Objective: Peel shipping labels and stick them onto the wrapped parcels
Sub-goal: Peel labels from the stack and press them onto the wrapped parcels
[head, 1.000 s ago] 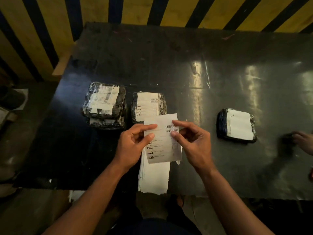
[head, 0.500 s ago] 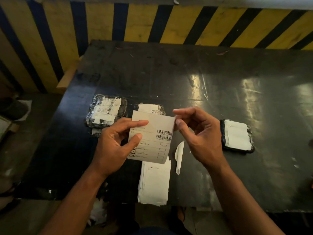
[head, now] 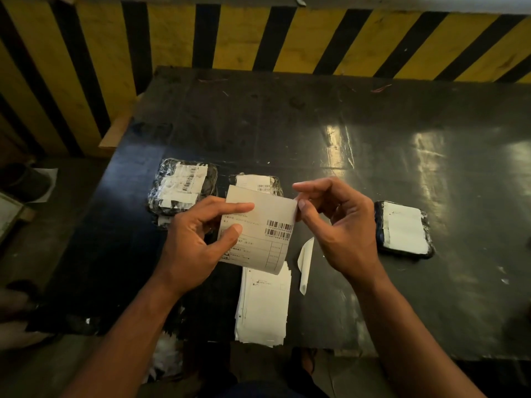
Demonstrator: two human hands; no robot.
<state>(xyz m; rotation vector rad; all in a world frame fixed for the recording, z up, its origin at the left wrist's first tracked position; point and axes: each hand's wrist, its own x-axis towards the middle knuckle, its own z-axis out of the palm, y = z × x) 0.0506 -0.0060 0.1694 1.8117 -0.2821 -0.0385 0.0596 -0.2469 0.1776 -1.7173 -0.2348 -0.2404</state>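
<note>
Two parcels (head: 184,186) at far left seem already labelled, while the left hand (head: 195,242) pinches a fresh label (head: 258,228), right hand (head: 339,228) fingers nipping its corner, above the stack (head: 263,308).

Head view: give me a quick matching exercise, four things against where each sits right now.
Things:
1. Label
2. Label stack
3. Backing strip
4. Right parcel

Places:
A. Alone on the table, right of the right hand
B. At the table's near edge, below the hands
C. Held above the table, pinched by the left hand
D. Loose on the table, just right of the stack

Pairs: 1-C, 2-B, 3-D, 4-A
</note>
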